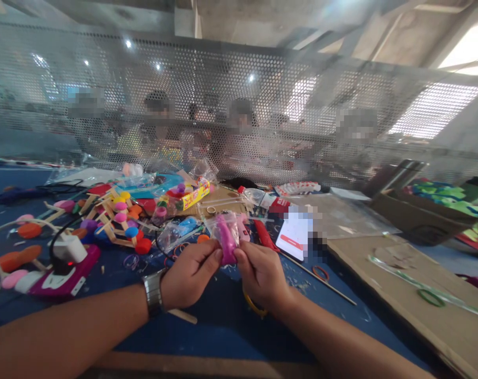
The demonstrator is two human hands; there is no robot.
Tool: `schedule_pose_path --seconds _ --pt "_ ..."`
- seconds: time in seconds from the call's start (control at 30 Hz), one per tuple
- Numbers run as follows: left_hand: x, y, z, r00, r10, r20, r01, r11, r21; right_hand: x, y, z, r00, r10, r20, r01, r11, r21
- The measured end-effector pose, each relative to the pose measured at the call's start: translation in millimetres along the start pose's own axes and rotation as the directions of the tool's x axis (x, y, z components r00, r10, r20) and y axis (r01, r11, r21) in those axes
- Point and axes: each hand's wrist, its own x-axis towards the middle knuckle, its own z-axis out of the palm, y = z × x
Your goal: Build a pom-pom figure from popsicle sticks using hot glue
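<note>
Between my two hands is a small clear plastic bag (227, 239) with something soft-looking and bright pink-purple in it. My left hand (191, 271), below a metal watch (153, 292), pinches the bag's left side between thumb and fingers. On the other side my right hand (264, 271) grips the lower right edge the same way. The bag is held up over the blue table (219, 337). Just behind it lie a red tool-like object (265, 235) and a phone with a lit screen (295, 231). A yellow ring-shaped thing (255, 305) is partly hidden under my right hand.
Wooden sticks with coloured discs (120, 218) crowd the left side, near a purple power strip (67, 276) with a white charger. A thin stick (321, 279) lies to the right, before a cardboard sheet (384, 284) and a filled box (428, 210). Behind stands a perforated metal screen (207, 68).
</note>
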Motion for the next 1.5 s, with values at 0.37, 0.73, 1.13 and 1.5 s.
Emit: schedule_pose_path --seconds 0.37,0.73,1.13,1.5 --pt "-2.7 -2.1 -1.9 0.994 0.029 -0.102 -0.025 0.999 0.042 2.8 0.1 -4.5 0.999 0.028 -0.021 -0.029 0.999 -0.045" --pt "1.0 -1.0 -6.9 0.996 0.041 -0.074 -0.038 0.999 0.034 0.9 9.6 -3.2 0.981 0.174 0.085 -0.193 0.930 0.313" --pt "2.2 -4.6 -8.4 0.997 -0.042 0.069 0.044 0.999 -0.031 3.7 6.2 -5.1 0.985 0.167 0.045 -0.172 0.970 0.172" --pt "-0.3 2.0 -1.7 0.993 0.096 0.061 -0.099 0.994 0.038 0.2 -4.6 4.6 0.994 0.097 0.057 -0.104 0.985 0.140"
